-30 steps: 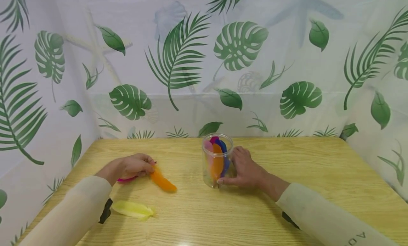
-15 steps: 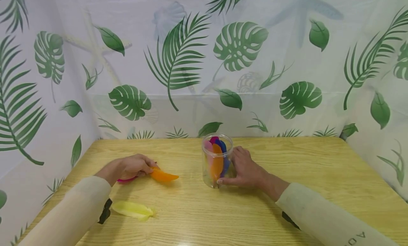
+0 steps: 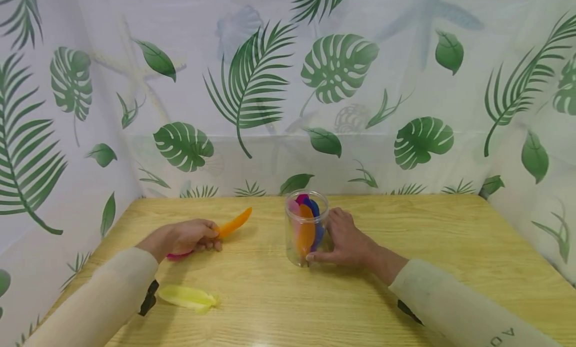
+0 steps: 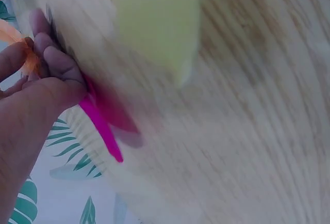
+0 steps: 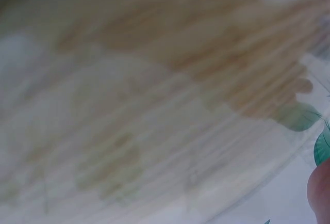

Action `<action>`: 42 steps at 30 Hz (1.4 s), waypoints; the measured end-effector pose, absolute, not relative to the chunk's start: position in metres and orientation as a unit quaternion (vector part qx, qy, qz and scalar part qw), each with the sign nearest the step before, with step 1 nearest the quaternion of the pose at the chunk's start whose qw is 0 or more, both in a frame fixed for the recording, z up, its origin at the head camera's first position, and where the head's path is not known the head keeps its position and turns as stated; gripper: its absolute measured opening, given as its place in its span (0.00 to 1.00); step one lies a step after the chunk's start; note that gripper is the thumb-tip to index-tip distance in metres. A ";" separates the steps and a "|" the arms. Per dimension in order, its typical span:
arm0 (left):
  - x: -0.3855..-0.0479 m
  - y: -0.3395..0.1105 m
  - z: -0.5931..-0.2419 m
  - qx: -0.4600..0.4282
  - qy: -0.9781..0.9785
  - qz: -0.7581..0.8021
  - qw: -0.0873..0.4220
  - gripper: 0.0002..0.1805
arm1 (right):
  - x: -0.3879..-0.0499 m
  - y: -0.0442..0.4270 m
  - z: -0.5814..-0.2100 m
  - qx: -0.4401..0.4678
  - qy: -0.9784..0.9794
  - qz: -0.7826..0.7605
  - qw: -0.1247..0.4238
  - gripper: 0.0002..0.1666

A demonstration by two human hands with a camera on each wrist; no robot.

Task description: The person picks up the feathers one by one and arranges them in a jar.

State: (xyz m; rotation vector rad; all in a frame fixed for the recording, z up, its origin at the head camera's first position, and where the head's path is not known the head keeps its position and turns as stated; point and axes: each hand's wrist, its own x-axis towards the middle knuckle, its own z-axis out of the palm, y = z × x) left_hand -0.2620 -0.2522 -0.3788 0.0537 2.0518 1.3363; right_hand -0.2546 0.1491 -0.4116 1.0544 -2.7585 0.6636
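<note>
My left hand point(image 3: 191, 235) pinches an orange feather point(image 3: 236, 223) by one end, its other end angled up and to the right over the table. Beneath that hand lies a magenta feather point(image 3: 179, 256), partly hidden in the head view; the left wrist view shows more of this magenta feather point(image 4: 105, 128). Nearer the person, a yellow feather point(image 3: 189, 298) is flat on the wood. Fingers and thumb of my right hand point(image 3: 348, 242) grip the right side of a clear, lidless jar point(image 3: 290, 247). Inside it stand pink, magenta, orange and blue feathers. The right wrist view barely shows that hand.
Everything rests on a light wood-grain table point(image 3: 265, 307). White curtains point(image 3: 270, 162) printed with green leaves enclose its back and both sides.
The orange feather has swung from pointing down and right, through level, to pointing up and right as my left fingers turn it. My right hand and the jar stay put.
</note>
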 end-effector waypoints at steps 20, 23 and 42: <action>-0.265 -0.249 -0.367 -0.031 0.649 0.674 0.351 0.26 | -0.255 0.149 -0.415 0.346 -0.910 0.220 0.059 0.53; -0.263 -0.248 -0.367 -0.018 0.647 0.669 0.365 0.28 | -0.254 0.148 -0.415 0.347 -0.910 0.219 0.057 0.55; -0.259 -0.218 -0.362 -0.029 0.665 0.658 0.353 0.23 | -0.256 0.150 -0.413 0.350 -0.907 0.224 0.064 0.52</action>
